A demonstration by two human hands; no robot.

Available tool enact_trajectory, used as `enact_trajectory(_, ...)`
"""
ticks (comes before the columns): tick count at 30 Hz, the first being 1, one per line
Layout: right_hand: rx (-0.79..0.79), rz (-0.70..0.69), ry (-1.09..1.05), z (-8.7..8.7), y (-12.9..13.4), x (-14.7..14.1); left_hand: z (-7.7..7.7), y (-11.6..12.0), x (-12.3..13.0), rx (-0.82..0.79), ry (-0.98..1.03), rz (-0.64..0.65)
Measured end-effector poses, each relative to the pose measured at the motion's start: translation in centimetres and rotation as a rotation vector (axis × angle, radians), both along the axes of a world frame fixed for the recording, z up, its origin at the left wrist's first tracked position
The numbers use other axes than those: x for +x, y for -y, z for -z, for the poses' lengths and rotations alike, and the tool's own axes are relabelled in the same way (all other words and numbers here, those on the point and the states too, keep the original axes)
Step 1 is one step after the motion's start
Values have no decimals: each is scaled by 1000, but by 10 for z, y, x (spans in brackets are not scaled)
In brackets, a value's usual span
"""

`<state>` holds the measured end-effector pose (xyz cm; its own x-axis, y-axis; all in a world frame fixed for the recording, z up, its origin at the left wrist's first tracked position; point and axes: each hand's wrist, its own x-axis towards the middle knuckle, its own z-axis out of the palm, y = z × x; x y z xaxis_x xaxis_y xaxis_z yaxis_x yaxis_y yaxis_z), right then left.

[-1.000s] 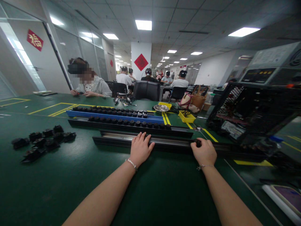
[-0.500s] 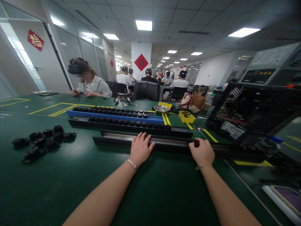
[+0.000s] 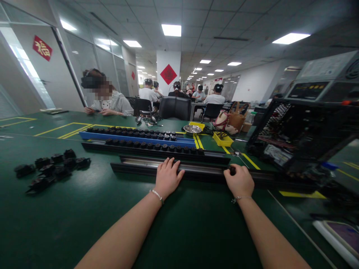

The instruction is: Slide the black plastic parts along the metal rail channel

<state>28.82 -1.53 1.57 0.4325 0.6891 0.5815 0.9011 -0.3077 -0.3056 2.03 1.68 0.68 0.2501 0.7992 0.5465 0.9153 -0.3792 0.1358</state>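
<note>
A long black channel rail with a shiny inner floor lies crosswise on the green table in front of me. My left hand rests over its near wall, fingers stretched out across the channel, holding nothing. Farther right along the same rail, my right hand is closed on a small black module, mostly hidden by the fingers. Behind it, a second black rail carries a row of similar round-topped black modules. A blue rail with more rows of them lies beyond.
Several loose black modules lie at the left. An open computer case stands at the right. A metal bowl and a yellow bin are at the back. A co-worker sits across the table.
My right hand has shifted slightly left along the rail with the black module. My left hand stays in place.
</note>
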Motion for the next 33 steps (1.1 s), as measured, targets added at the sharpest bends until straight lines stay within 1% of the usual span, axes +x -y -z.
enact_trajectory(15,-82,-37,-30,-8,4,-12,-1,1,0,-10,-10,0)
enact_trajectory(27,-59,-45,-5,-7,3,-16,-2,1,0,-17,-6,-4)
enact_trajectory(33,-75,-63,-14,-8,3,-20,-1,1,1,-18,-15,-4)
